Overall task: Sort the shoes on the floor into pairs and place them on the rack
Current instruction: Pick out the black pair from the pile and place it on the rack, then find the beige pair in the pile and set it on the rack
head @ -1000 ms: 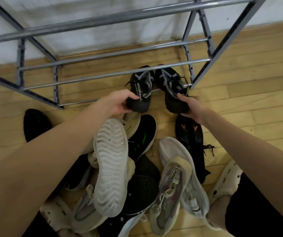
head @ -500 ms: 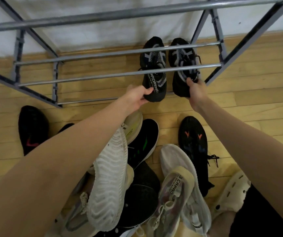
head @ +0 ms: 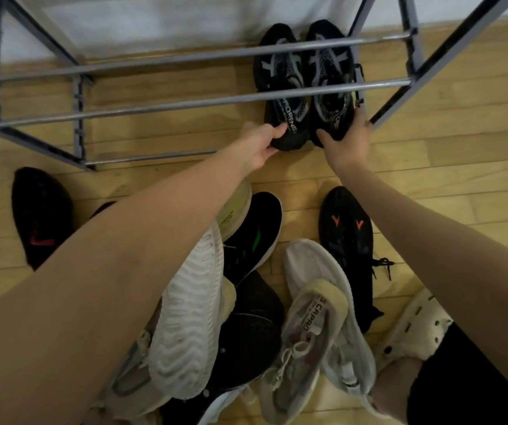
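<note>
Two matching black-and-grey sneakers sit side by side, toes away from me, at the right end of the grey metal rack, under its bars. My left hand grips the heel of the left black sneaker. My right hand grips the heel of the right black sneaker. A pile of loose shoes lies on the wooden floor below my arms: a white sneaker sole-up, a grey-white sneaker, a black shoe with green marks and a black shoe with orange marks.
A black shoe with a red mark lies alone at the left. A cream clog is at the lower right beside my dark-clothed leg. A white wall runs behind the rack. The rack's left part holds no shoes.
Both hands have pushed the black pair forward, from the floor in front of the rack to under its bars at the right end.
</note>
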### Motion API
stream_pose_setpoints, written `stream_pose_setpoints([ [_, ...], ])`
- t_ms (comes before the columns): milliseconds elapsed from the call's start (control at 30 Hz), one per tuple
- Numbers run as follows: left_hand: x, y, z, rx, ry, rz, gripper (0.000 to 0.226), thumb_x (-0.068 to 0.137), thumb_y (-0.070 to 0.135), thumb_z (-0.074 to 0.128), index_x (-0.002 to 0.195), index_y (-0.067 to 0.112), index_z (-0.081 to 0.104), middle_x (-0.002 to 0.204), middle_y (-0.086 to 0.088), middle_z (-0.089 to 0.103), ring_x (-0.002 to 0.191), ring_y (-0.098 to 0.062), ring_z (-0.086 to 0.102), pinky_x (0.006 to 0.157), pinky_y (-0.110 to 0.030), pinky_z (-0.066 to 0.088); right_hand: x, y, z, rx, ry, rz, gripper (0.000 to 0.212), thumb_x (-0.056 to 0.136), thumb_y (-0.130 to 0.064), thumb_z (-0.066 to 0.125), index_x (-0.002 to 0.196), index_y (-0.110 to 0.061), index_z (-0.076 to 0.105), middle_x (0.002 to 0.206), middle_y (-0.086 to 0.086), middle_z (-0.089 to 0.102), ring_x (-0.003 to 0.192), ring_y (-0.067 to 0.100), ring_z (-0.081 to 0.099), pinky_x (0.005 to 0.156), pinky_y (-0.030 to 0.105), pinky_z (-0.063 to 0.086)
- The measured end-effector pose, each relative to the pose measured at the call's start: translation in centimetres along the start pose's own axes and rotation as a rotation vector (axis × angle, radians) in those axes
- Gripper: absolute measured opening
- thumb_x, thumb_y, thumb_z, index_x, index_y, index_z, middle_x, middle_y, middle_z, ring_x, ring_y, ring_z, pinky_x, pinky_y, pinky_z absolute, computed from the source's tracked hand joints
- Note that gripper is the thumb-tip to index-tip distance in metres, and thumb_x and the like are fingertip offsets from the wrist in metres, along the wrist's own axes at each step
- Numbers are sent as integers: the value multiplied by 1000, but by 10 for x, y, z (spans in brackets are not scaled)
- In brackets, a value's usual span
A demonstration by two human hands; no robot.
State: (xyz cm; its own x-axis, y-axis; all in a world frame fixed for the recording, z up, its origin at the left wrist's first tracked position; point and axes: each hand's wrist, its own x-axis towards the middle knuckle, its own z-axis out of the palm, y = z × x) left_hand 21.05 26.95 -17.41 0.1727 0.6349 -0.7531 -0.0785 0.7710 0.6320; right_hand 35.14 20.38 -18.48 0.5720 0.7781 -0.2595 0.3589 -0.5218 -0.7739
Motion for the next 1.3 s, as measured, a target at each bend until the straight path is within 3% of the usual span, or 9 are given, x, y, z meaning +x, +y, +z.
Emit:
stream_pose_setpoints([
  [133,-7,-8,4,447,33,55,57,94,28,60,139,1,37,140,-13,50,122,-27,55,100,-35,49,-16,4,-4,-113,22,-59,54,91,-4,52,143,-6,36,144,15,43,134,28,42,110,32,36],
  [267,-44,-20,-4,961,118,277,21,93,13,52,112,12,60,109,-3,61,107,-20,56,79,-22,45,-56,14,-18,-247,-79,-30,55,92,-4,49,144,-3,32,149,17,35,132,28,42,100,27,36],
  [400,-112,-47,-31,1122,-83,540,29,91,12,55,118,9,64,119,-5,65,111,-17,60,90,-21,45,-106,25,-28,-279,-133,-63,44,92,-6,49,134,2,41,135,22,43,119,34,48,85,26,37],
  [533,-171,-60,-77,1259,-111,717,27,92,6,52,116,9,65,116,-6,62,108,-16,57,84,-14,35,-147,31,-44,-417,-232,-95,44,90,-9,54,130,2,42,132,24,44,118,39,47,95,41,41],
  [700,-227,-65,-126,1230,162,697,27,90,6,50,115,8,62,116,-10,60,109,-22,57,88,-26,42,-199,32,-61,-765,-742,-310,83,83,-42,67,149,-15,25,149,17,34,137,40,31,109,52,33],
  [800,-257,-86,-142,1141,458,462,42,87,24,60,123,6,51,126,-13,52,118,-28,49,95,-36,42,-229,40,-58,-1086,-960,-381,111,66,-59,76,152,-21,17,158,10,20,144,39,15,115,56,19],
  [1000,-290,-140,-130,1116,456,-158,116,63,59,79,142,1,17,148,-20,27,136,-36,30,105,-48,35,-260,38,-54,-1481,-784,-579,66,89,-19,60,147,-20,29,154,13,19,139,45,20,110,48,30],
  [1200,-290,-147,-127,1083,474,-50,106,66,48,80,140,-2,23,144,-19,33,135,-35,33,106,-40,34,-274,0,-76,-1578,-831,-577,98,62,-47,82,140,-16,33,138,13,37,125,36,40,104,41,34],
  [1300,-291,-132,-117,921,393,22,109,56,58,74,138,0,32,138,-16,41,130,-32,41,107,-42,39,-279,-28,-109,-1560,-802,-481,92,60,-59,79,130,-14,38,121,8,51,111,29,54,89,37,41],
])
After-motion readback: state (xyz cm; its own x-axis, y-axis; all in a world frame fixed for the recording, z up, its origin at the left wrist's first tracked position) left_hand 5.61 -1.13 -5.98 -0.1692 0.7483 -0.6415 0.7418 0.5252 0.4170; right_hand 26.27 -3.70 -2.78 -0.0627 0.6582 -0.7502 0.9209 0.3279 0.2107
